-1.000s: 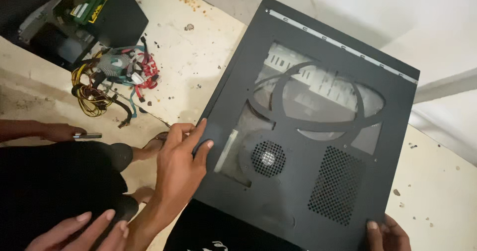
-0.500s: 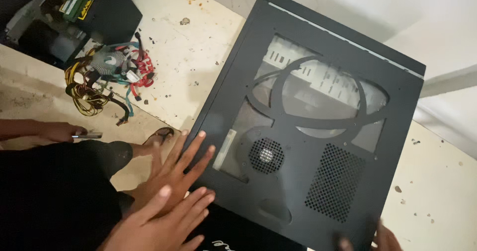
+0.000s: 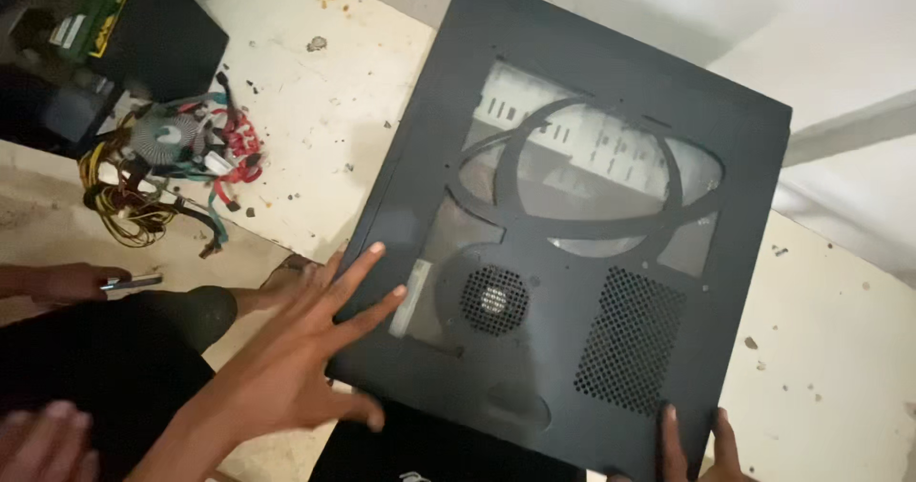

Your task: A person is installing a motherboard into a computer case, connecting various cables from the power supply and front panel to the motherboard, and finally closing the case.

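Pressing on the near-left part of the dark computer case side panel (image 3: 572, 253), your left hand (image 3: 305, 367) lies flat with its fingers spread wide, the fingertips resting on the panel's face and the thumb hooked along its near edge. Your right hand (image 3: 692, 444) shows only at the near-right corner, two or three fingers curled over the panel's edge and gripping it; the rest of that hand is out of frame. That panel sits tilted across the middle of the scene, over the pale stained floor (image 3: 315, 129), showing its window cut-outs and two perforated vents. Far left lies a tangle of coloured cables (image 3: 172, 181) around a small cooling fan (image 3: 162, 138). Another hand (image 3: 72, 280), holding a small metal object, rests at the left edge.
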